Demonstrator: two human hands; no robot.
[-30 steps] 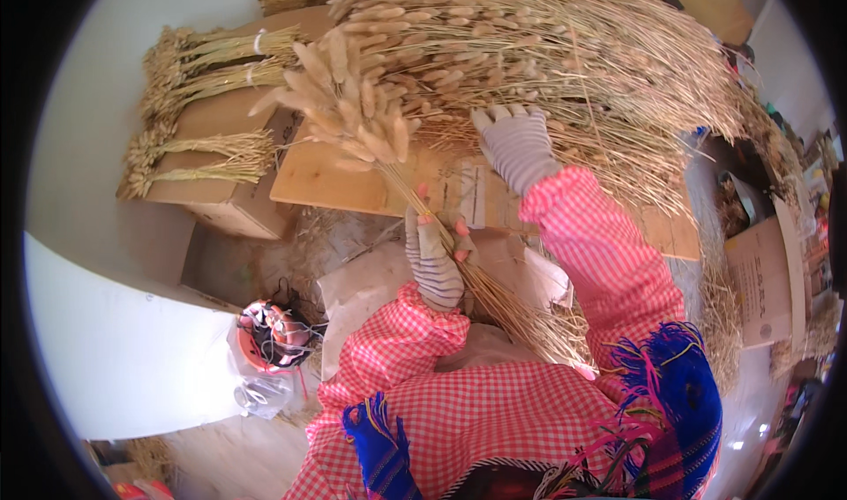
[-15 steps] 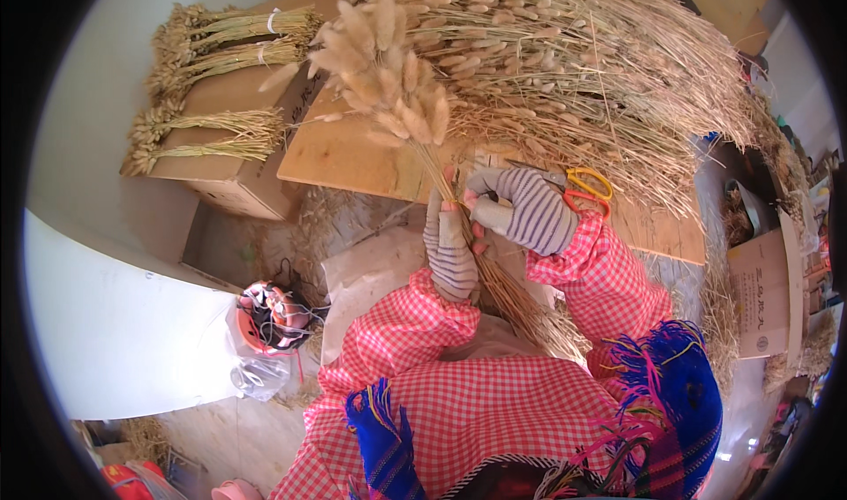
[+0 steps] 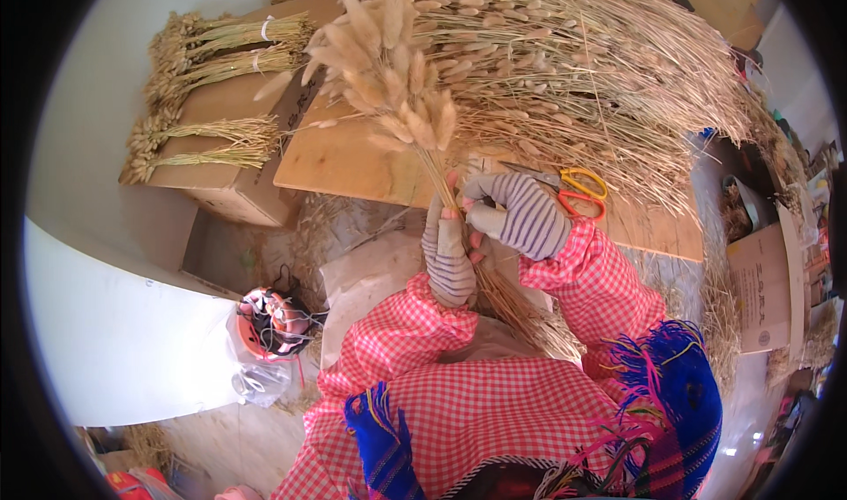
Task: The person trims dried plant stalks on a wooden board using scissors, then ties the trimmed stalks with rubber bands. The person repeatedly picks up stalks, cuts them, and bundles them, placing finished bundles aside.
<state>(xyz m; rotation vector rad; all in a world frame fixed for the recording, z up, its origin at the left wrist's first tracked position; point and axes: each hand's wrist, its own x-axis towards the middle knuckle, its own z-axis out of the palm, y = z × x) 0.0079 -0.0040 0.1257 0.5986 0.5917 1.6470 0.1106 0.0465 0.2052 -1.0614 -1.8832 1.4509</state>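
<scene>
My left hand (image 3: 448,253), in a striped fingerless glove, is closed round the stems of a bunch of fluffy dried bunny-tail grass (image 3: 393,76); its plumes point up and away from me, the loose stem ends down toward my lap. My right hand (image 3: 513,216), gloved alike, has its fingers curled at those stems beside the left fingers, at the binding point; its fingertips are partly hidden. Scissors with yellow and red handles (image 3: 582,185) lie just beyond my right hand on a plywood board (image 3: 331,165).
A big pile of dried grass stalks (image 3: 582,67) covers the back of the board. Tied bundles (image 3: 221,147) rest on cardboard boxes (image 3: 234,191) at left. A red container with cords (image 3: 269,323) is at lower left, a carton (image 3: 759,288) at right, a white panel (image 3: 132,315) at left.
My right hand has come from the stalk pile down and left onto the held stems, and the scissors now show. The bunch stands a little further right and more upright.
</scene>
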